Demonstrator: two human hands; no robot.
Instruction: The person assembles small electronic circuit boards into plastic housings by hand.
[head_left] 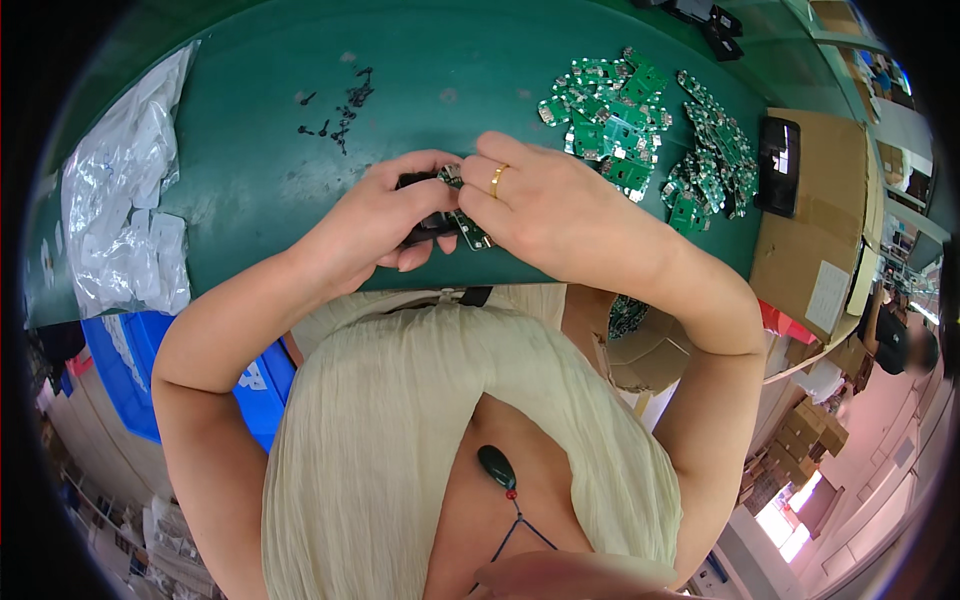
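Head view: closest in, a cream pleated top (400,440) fills the lower middle, with a dark green oval pendant (497,466) on a thin cord lying against it. Both bare forearms rise from there and meet at the near edge of the green worktop (260,150). The left hand (385,220) has its fingers (425,170) closed around a small black part (425,230), of which only slivers show above and below the knuckles. The right hand (545,205), wearing a gold ring (497,180), pinches a small green circuit board (465,228) that sits between the two hands, pressed against the black part and mostly hidden by the fingertips. Further back on the worktop lie a heap of green circuit boards (610,125) to the right, scattered black bits (345,110) at centre, and clear plastic bags (125,210) at left. A cardboard box (815,220) stands at the far right.
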